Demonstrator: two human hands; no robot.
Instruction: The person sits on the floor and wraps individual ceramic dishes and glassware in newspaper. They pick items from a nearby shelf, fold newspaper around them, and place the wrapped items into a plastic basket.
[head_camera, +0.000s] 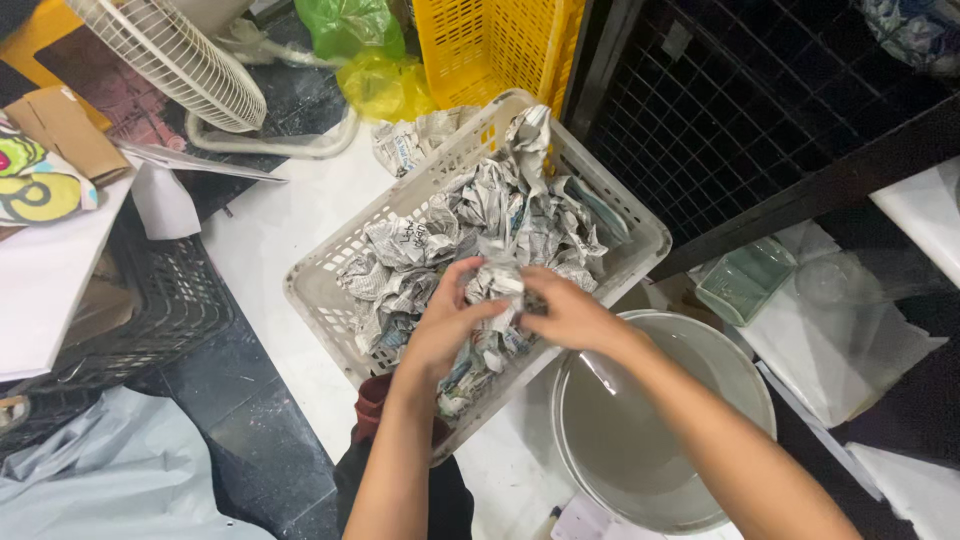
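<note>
Hands (505, 315) gripping crumpled newspaper wad (497, 283) — grey-printed, creased, over white basket (330, 270)

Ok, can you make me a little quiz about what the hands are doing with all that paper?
1. True or false: both hands, left hand and right hand, are on the same wad of crumpled newspaper.
2. What holds the pile of newspaper? A) yellow crate B) pale plastic basket C) round grey basin
3. Fill in: the basin sits to the ____ of the basket, under the right forearm.

Key: 1 true; 2 B; 3 right
</note>
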